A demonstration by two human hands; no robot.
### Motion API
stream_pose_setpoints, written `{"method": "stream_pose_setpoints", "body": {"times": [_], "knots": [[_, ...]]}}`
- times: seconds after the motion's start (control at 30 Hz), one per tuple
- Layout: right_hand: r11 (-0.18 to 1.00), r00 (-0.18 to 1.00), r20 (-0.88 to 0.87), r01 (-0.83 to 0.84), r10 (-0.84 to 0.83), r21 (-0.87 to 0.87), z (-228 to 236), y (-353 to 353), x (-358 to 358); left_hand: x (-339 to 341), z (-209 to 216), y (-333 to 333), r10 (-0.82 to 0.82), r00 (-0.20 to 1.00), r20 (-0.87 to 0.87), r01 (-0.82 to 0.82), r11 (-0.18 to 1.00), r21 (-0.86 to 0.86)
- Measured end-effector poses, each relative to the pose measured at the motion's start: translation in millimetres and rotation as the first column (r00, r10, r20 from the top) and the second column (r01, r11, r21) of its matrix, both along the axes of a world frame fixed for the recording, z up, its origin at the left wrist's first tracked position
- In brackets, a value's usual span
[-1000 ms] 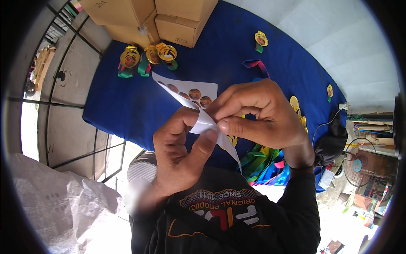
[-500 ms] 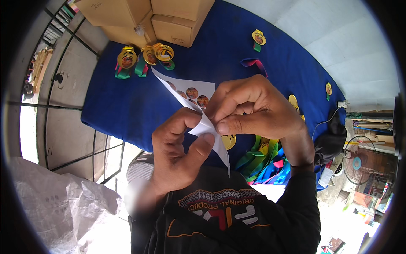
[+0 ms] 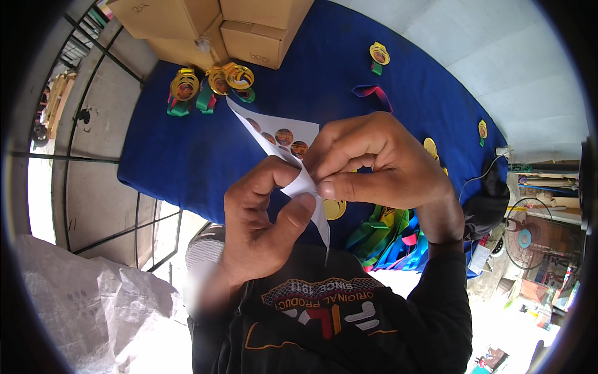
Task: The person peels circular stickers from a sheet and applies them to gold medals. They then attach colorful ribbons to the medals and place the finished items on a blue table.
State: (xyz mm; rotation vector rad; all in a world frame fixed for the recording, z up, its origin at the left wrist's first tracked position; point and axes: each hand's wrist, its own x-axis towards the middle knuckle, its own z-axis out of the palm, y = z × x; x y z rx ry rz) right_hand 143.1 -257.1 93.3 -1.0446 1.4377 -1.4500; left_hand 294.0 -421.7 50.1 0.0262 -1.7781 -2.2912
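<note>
Between my hands is a bent white sticker sheet [image 3: 293,122] with round dark red and orange stickers on its far face. My left hand [image 3: 265,218] pinches the sheet's near part between thumb and fingers. On its right side, my right hand [image 3: 380,165] is closed at the sheet, thumb and fingertips pressed together; whether a sticker is between them is hidden. Just below the right hand, a gold medal [image 3: 335,209] lies partly covered on the blue cloth. Further right and nearer to me is a heap of green and blue medal ribbons [image 3: 383,234].
Blue cloth [image 3: 180,146] covers the table. Gold medals [image 3: 185,85] with green and red ribbons lie at the far left, before stacked cardboard boxes [image 3: 252,43]. More medals [image 3: 379,55] lie along the right side. A standing fan [image 3: 526,237] and a metal-framed gate [image 3: 99,124] flank the table.
Both hands keep their grip on the sticker sheet. Its lower corner has swung slightly left and down. The view has shifted a little.
</note>
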Motion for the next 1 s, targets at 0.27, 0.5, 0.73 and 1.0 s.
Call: {"method": "stream_pose_setpoints", "body": {"times": [0.27, 0.5, 0.73, 1.0], "knots": [[1.0, 0.997, 0.076, 0.007, -0.006, -0.008, -3, -1, 0, 1, 0, -2, -0.023, 1.0, -0.002, 0.023, 1.0, 0.017], [1.0, 0.997, 0.08, 0.002, -0.002, -0.004, -6, -2, -1, 2, -2, -5, -0.055, 0.998, 0.01, 0.054, 0.996, 0.066], [1.0, 0.997, 0.078, 0.011, -0.011, 0.0, -6, -3, 1, 3, -3, -4, -0.054, 0.998, 0.036, 0.049, 0.992, 0.117], [0.995, 0.993, -0.075, 0.097, -0.094, 0.037, 0, -2, 11, 4, 1, -1, -0.008, 0.999, 0.047, 0.002, 0.993, 0.121]]}}
